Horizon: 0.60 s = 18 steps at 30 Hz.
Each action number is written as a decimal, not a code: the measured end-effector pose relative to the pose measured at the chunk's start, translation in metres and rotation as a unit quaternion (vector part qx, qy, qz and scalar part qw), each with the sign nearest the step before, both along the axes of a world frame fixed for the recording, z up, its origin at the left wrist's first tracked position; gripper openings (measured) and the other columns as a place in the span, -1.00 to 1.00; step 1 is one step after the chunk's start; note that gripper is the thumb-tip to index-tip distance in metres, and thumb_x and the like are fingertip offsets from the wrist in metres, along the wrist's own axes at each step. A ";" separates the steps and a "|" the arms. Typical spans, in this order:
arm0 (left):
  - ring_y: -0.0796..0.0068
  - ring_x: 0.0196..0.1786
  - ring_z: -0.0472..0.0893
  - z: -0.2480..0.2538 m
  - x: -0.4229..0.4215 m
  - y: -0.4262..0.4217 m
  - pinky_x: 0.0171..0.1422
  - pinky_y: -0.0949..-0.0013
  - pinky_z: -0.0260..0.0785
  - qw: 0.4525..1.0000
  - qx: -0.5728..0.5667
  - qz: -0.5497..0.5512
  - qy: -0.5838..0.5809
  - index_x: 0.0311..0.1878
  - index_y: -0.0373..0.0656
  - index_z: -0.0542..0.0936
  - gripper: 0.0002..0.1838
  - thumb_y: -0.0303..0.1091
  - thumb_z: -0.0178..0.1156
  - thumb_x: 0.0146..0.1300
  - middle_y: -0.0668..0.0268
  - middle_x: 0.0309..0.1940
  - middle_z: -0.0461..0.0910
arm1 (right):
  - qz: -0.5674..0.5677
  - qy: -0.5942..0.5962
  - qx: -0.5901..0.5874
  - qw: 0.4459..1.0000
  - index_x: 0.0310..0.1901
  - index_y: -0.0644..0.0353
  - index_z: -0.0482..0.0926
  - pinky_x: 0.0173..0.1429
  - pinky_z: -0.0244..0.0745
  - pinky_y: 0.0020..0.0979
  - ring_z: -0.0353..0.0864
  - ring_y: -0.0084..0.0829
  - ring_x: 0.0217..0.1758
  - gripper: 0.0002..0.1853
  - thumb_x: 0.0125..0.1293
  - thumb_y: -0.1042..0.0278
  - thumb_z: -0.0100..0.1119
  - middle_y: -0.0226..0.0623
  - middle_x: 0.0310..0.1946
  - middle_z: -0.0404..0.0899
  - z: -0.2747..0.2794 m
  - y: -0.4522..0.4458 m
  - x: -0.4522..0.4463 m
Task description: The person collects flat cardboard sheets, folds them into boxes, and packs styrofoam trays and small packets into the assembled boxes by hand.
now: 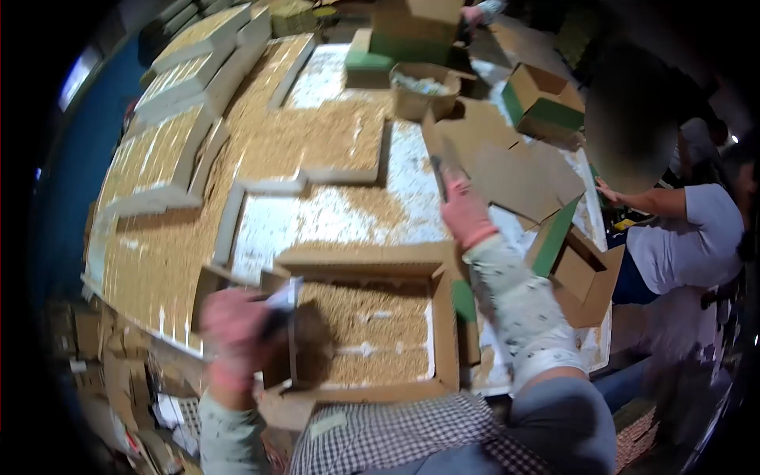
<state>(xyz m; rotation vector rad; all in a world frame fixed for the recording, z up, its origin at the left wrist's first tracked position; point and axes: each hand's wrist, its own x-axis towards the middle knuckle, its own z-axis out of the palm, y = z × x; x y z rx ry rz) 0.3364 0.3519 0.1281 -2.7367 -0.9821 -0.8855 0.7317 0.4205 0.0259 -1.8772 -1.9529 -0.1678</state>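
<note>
My left hand point(229, 326), in a pink glove and smeared by motion, is closed at the left side of an open cardboard box point(450, 332). A dark shape and a pale flat piece point(283, 294) show beside its fingers; I cannot make out what it holds. Inside the box lies a light-brown, grainy-topped mass point(364, 317) with white strips across it. My right hand point(465, 210), also pink-gloved, is closed beyond the box. It grips a thin, dark, blade-like tool point(440, 176) that points away from me, near a box flap.
Brown, grainy-topped blocks point(154, 150) with white sides cover the table's left and middle. Flattened cardboard point(522, 178), green-and-brown boxes point(546, 99) and a small tub point(423, 99) lie beyond. A person point(689, 229) works at the right; another gloved hand point(475, 14) shows at the far edge.
</note>
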 end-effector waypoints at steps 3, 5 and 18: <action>0.28 -0.14 0.48 0.002 0.031 -0.017 -0.08 0.25 0.31 0.949 -0.219 -0.026 0.224 -0.22 -0.07 0.48 -0.49 -0.14 0.42 -0.29 0.29 -0.23 0.50 | 0.052 0.248 0.051 0.966 0.31 0.26 0.19 0.31 0.21 -0.32 0.35 -0.18 0.23 -0.33 0.12 0.52 0.13 0.02 0.25 0.27 0.114 -0.086 -0.032; 0.31 -0.13 0.48 0.031 0.010 -0.015 -0.07 0.27 0.31 0.988 -0.141 0.024 0.063 -0.14 -0.05 0.51 -0.45 -0.15 0.44 -0.29 0.32 -0.24 0.50 | 0.107 0.417 0.013 0.903 0.35 0.24 0.13 0.31 0.20 -0.40 0.35 -0.32 0.24 -0.25 0.10 0.56 0.20 -0.06 0.31 0.22 0.153 -0.135 -0.038; 0.05 0.09 0.46 -0.046 0.046 -0.016 0.12 0.17 0.37 0.840 -0.322 -0.111 0.423 0.04 -0.18 0.44 -0.39 -0.38 0.39 -0.17 0.07 -0.02 0.45 | 0.232 -0.103 -0.293 0.922 -0.18 0.17 0.58 -0.11 0.48 -0.27 0.60 -0.29 -0.14 -0.55 0.20 -0.09 0.00 -0.26 -0.26 0.62 0.099 -0.198 -0.132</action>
